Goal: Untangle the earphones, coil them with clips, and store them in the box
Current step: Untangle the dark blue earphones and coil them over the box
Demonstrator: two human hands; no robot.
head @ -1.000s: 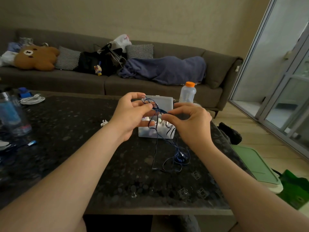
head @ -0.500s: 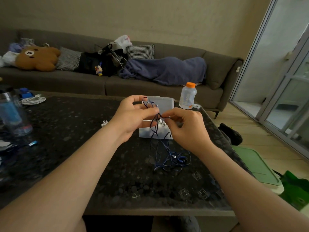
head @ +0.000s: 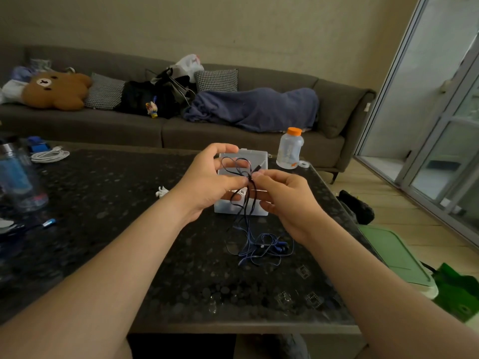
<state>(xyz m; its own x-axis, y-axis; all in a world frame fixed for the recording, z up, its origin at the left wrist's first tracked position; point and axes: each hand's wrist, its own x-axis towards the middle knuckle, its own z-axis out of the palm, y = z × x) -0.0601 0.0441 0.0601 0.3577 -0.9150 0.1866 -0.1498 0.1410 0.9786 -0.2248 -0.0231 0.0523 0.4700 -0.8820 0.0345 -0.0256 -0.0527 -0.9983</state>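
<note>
Nearest us, the earphones (head: pixel 281 249) lay in a loose heap on the table (head: pixel 103 229), slack enough to let the knot be worked. Above them, our left hand (head: pixel 207 182) and right hand (head: pixel 282 198) each pinched the cord at one snarl, probably to tease it apart. The box (head: pixel 255 156) sat just behind.

Bare forearms reach in from 7 and 5 o'clock and converge. The left grip (head: pixel 207 177) pinches the earphone cord (head: pixel 248 229), forefinger arched above the thumb. The right grip (head: pixel 285 200), at its 3 o'clock and almost touching, pinches the same cord, lower fingers curled.
</note>
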